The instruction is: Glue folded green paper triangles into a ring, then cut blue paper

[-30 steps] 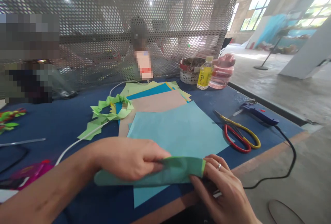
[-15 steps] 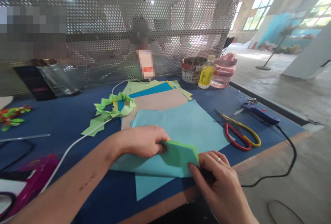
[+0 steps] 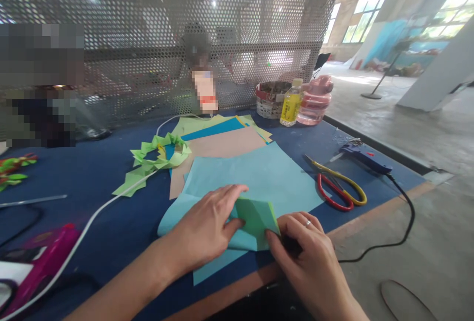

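Note:
A light blue paper sheet [image 3: 237, 170] lies before me, its near part folded over. Against the fold stands a green piece of paper [image 3: 257, 220], apparently folded. My right hand [image 3: 309, 249] pinches the lower right edge of the green paper between thumb and fingers; a ring is on one finger. My left hand [image 3: 209, 224] rests over the blue fold, fingers stretched out and thumb spread apart, at the left edge of the green paper. Under the left hand, part of the blue paper is hidden.
Scissors [image 3: 340, 187] and a glue gun [image 3: 366, 157] lie to the right. A green paper ring [image 3: 161, 160] sits left of the stacked sheets. Farther back stand a yellow-labelled bottle [image 3: 291, 106], a pink jug [image 3: 314, 103] and a basket [image 3: 272, 108]. A white cable [image 3: 101, 212] crosses the left side.
My left hand has loosened from a pinch on the green paper, its fingers now extended and thumb apart. The left part of the blue fold now bulges up. My right hand keeps its pinch.

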Demonstrator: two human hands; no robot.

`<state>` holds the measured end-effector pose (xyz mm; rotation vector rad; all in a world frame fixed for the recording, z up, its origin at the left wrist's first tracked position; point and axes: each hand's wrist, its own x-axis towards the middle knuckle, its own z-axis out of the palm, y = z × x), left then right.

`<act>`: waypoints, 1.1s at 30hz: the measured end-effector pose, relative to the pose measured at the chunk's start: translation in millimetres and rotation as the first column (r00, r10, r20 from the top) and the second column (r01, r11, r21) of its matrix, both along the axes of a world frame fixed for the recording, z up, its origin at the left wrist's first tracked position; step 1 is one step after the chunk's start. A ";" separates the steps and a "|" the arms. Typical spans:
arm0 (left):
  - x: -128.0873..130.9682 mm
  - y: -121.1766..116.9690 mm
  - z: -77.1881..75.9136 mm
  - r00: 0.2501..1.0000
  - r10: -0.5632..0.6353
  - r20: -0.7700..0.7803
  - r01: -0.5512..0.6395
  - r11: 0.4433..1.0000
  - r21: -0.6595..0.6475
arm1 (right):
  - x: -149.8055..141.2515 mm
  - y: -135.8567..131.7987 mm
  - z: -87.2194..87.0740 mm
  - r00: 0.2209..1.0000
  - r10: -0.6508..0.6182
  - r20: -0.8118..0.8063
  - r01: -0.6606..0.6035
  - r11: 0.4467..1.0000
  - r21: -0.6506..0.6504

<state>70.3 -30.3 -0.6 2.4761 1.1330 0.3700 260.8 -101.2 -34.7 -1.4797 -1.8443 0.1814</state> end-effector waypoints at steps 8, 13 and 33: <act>0.5 -29.7 -25.4 0.998 0.049 -0.030 -0.034 0.923 0.384 | -3.5 0.1 1.8 0.997 -0.049 0.053 0.048 0.999 0.018; -7.3 -42.2 -31.0 0.984 0.012 -0.179 0.062 0.914 0.400 | -3.5 -0.2 1.0 0.996 -0.052 0.072 0.048 0.997 0.057; -13.3 -53.7 -48.1 0.964 -0.079 -0.253 0.182 0.891 0.415 | -3.9 1.1 -3.1 0.992 -0.072 0.107 0.062 0.994 0.088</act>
